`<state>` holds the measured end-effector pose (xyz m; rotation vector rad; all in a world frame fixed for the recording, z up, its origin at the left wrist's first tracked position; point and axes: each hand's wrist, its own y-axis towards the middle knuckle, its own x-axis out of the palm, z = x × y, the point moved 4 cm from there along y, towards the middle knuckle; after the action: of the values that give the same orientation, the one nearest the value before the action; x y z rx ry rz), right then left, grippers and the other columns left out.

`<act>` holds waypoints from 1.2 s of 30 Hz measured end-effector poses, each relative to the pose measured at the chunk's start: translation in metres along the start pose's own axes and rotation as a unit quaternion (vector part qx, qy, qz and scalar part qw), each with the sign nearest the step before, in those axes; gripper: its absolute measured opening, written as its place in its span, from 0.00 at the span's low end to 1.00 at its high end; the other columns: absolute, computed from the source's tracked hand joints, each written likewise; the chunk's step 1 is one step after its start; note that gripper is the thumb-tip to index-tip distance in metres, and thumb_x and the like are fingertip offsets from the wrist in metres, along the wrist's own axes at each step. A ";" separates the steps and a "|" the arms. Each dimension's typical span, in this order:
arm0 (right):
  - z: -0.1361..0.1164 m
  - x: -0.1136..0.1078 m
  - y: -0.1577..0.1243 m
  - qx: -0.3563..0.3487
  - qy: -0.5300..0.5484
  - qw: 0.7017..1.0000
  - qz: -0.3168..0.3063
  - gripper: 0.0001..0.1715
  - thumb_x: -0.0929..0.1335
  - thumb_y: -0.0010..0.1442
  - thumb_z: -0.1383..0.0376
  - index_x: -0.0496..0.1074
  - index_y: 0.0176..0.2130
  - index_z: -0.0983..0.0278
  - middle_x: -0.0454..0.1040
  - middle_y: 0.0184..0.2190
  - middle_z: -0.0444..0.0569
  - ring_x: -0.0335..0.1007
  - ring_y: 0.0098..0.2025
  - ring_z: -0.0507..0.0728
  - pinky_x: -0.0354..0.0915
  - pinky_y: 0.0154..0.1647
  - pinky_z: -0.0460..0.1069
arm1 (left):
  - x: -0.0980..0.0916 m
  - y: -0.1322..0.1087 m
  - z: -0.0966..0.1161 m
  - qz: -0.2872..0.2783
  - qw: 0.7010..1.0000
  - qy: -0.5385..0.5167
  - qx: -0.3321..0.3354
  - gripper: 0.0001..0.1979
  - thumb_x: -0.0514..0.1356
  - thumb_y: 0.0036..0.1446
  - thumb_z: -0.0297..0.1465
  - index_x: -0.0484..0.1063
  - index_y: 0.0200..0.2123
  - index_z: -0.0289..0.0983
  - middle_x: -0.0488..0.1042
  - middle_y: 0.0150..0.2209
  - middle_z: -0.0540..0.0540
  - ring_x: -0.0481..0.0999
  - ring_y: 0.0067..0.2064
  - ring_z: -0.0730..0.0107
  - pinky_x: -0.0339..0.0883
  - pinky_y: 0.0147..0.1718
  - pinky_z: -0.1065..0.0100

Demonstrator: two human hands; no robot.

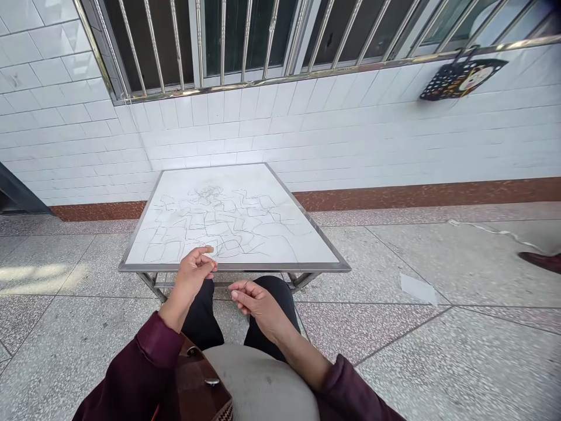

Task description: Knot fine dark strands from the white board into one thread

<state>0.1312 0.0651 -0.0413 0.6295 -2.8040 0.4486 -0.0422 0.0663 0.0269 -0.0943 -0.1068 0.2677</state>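
Note:
Many thin, dark, bent strands [210, 219] lie scattered across the white tabletop [289, 245], with a denser tangled clump [208, 192] towards its far side. My left hand [195, 268] is over the table's near edge, thumb and fingers pinched together. A speck of reddish colour shows at its fingertips, too small to name; a tan patch shows on the tip of the forefinger. Lower and to the right, above my knee, my right hand [254, 301] has thumb and forefinger pressed together. Whatever it pinches, if anything, is too fine to make out.
The metal-framed table [234, 268] stands by a white tiled wall [350, 128] under a barred window [245, 44]. A patterned bag [464, 79] hangs from the bars. On the floor at right lie white paper [418, 289] and a pale cord [491, 230], near someone's shoe [541, 261].

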 end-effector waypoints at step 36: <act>-0.053 -0.187 0.071 -0.056 0.198 0.937 0.282 0.11 0.76 0.53 0.69 0.70 0.26 0.65 0.71 0.21 0.43 0.65 0.20 0.46 0.66 0.19 0.40 | -0.024 0.023 -0.156 -0.157 0.760 0.535 0.334 0.14 0.53 0.63 0.31 0.80 0.42 0.43 0.82 0.39 0.45 0.78 0.48 0.56 0.61 0.58 0.46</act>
<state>0.2725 0.2147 -0.0637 -0.2846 -2.5465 0.4458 -0.0527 0.0700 -0.1326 0.4935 1.1203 -0.1311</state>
